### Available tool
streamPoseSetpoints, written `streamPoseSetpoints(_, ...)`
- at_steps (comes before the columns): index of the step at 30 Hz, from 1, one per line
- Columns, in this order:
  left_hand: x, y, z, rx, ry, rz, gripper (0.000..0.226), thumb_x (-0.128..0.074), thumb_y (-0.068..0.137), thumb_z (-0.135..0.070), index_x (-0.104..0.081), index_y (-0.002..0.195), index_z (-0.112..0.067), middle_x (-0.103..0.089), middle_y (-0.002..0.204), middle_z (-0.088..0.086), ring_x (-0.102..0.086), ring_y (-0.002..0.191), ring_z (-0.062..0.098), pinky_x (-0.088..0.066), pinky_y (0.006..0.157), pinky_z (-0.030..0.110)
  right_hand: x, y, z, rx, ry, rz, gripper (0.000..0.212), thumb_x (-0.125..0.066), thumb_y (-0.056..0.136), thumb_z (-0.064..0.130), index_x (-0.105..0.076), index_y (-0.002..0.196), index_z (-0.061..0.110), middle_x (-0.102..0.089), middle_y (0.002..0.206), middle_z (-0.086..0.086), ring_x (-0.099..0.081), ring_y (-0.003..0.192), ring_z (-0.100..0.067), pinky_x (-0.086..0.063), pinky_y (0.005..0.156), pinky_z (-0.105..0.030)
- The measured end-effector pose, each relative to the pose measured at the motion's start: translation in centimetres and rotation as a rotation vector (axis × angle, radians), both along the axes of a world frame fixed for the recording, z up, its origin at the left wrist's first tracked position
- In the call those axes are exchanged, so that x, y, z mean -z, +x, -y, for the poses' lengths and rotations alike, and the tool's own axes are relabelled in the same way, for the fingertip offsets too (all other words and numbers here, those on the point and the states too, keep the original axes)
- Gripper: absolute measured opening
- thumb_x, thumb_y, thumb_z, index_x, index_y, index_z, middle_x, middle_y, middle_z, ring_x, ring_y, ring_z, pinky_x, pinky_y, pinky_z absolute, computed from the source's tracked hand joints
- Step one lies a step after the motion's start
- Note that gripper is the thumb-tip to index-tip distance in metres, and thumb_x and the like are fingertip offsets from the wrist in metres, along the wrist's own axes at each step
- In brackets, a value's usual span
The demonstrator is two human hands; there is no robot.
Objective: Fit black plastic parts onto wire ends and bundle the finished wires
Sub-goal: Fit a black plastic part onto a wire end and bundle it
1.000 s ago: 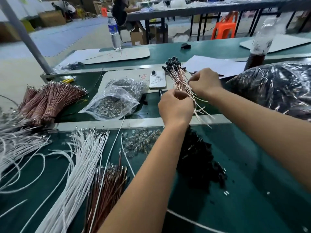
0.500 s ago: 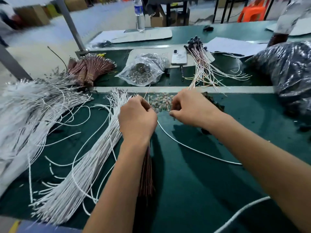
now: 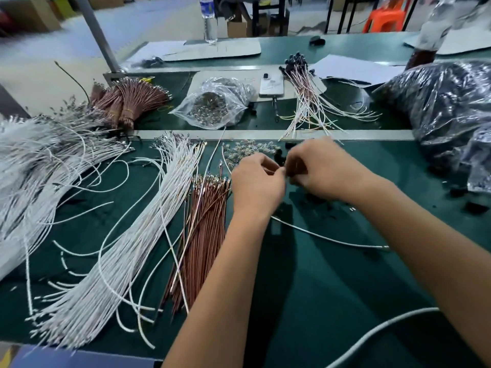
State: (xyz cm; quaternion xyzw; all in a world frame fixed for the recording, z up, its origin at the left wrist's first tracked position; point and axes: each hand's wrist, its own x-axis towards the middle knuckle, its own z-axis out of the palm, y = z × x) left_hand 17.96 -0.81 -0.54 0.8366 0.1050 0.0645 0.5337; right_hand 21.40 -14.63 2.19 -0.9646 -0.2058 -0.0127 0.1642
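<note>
- our left hand (image 3: 256,185) and right hand (image 3: 322,168) meet fingertip to fingertip over the dark green table mat (image 3: 332,274); the fingers of both are curled and pinch something small between them, too blurred to identify.
- a single loose white wire (image 3: 329,236) runs from under our left hand out to the right.
- left of our left forearm lie a sheaf of brown wires with metal tips (image 3: 202,229) and a long sheaf of white wires (image 3: 125,248).
- small black plastic parts (image 3: 313,200) lie scattered under our right hand.
- farther back, the finished wires with black plastic ends (image 3: 305,88) lie fanned beside a white phone (image 3: 271,85).
</note>
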Motion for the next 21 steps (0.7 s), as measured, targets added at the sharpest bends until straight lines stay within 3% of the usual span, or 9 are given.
streamPoseSetpoints(2,-0.3,0.0,0.1,0.025,-0.429,-0.092,0.017,-0.076,0.09,-0.014,-0.066,0.091,0.0,-0.073,0.087,0.022,-0.071,0.067,0.031,-0.064,0.072,0.045,-0.2,-0.2,0.0,-0.007,0.243,0.085,0.026,-0.072,0.076,-0.003,-0.077,0.096,0.013,-0.071,0.074,0.004,-0.065,0.067,-0.003,-0.046,0.066,-0.009)
streamPoseSetpoints(3,-0.5,0.0,0.0,0.041,-0.622,-0.106,0.015,-0.074,0.09,-0.009,-0.064,0.09,0.002,-0.071,0.082,0.022,-0.069,0.062,0.03,-0.064,0.066,0.04,-0.2,-0.4,-0.2,-0.028,0.319,0.108,0.03,-0.07,0.075,-0.006,-0.076,0.098,0.012,-0.071,0.075,0.005,-0.064,0.065,-0.001,-0.047,0.065,-0.009)
streamPoseSetpoints(5,-0.9,0.2,-0.6,0.043,-0.78,-0.091,0.01,-0.071,0.09,0.001,-0.064,0.084,0.002,-0.07,0.068,0.015,-0.068,0.054,0.022,-0.061,0.056,0.028,-0.3,-0.8,-0.9,-0.066,0.414,0.106,0.033,-0.069,0.076,-0.009,-0.074,0.103,0.009,-0.072,0.079,0.0,-0.068,0.065,-0.007,-0.057,0.063,-0.022)
streamPoseSetpoints(7,-1.3,0.3,-1.9,0.011,-0.781,-0.05,0.011,-0.07,0.088,0.006,-0.065,0.079,0.001,-0.069,0.062,0.011,-0.068,0.052,0.02,-0.059,0.054,0.026,-0.4,-1.0,-1.9,-0.088,0.511,0.079,0.031,-0.072,0.079,-0.009,-0.071,0.106,0.006,-0.073,0.083,-0.004,-0.071,0.065,-0.014,-0.061,0.057,-0.03)
streamPoseSetpoints(9,-1.3,0.5,-3.7,-0.088,-0.724,0.028,0.011,-0.071,0.088,0.004,-0.067,0.079,0.0,-0.07,0.062,0.011,-0.069,0.055,0.02,-0.059,0.057,0.027,-0.4,-0.7,-3.0,-0.108,0.547,0.077,0.024,-0.079,0.082,-0.001,-0.07,0.103,0.007,-0.073,0.083,-0.003,-0.072,0.065,-0.012,-0.061,0.054,-0.029)
streamPoseSetpoints(12,-1.1,0.6,-6.9,-0.3,-0.496,0.178,0.014,-0.075,0.09,-0.011,-0.069,0.078,-0.006,-0.07,0.061,0.006,-0.065,0.053,0.016,-0.056,0.058,0.027,0.3,-0.3,-5.2,-0.233,0.335,0.035,0.017,-0.084,0.084,0.009,-0.076,0.098,0.016,-0.072,0.085,0.003,-0.064,0.064,-0.004,-0.058,0.064,-0.024)
streamPoseSetpoints(15,-0.9,0.4,-9.2,-0.465,-0.42,0.226,0.023,-0.071,0.095,-0.028,-0.075,0.079,-0.012,-0.064,0.06,0.0,-0.051,0.049,0.011,-0.043,0.05,0.025,1.8,-0.2,-7.6,-0.366,0.064,0.088,0.024,-0.082,0.087,0.017,-0.075,0.109,0.024,-0.063,0.102,0.004,-0.051,0.085,-0.011,-0.046,0.083,-0.027)
streamPoseSetpoints(17,-0.8,0.2,-10.0,-0.529,-0.421,0.22,0.026,-0.065,0.098,-0.033,-0.079,0.084,-0.015,-0.059,0.059,-0.004,-0.044,0.05,0.009,-0.037,0.047,0.022,2.5,0.1,-8.5,-0.378,0.001,0.078,0.025,-0.08,0.089,0.02,-0.074,0.113,0.025,-0.058,0.106,0.004,-0.052,0.094,-0.015,-0.043,0.085,-0.027)
streamPoseSetpoints(21,-0.9,-0.2,-10.6,-0.536,-0.391,0.187,0.027,-0.064,0.099,-0.034,-0.077,0.084,-0.015,-0.062,0.065,-0.003,-0.049,0.06,0.013,-0.042,0.057,0.029,2.7,0.4,-8.5,-0.395,-0.027,0.091,0.011,-0.075,0.092,0.016,-0.077,0.103,0.019,-0.059,0.102,0.004,-0.062,0.101,-0.023,-0.05,0.085,-0.035)
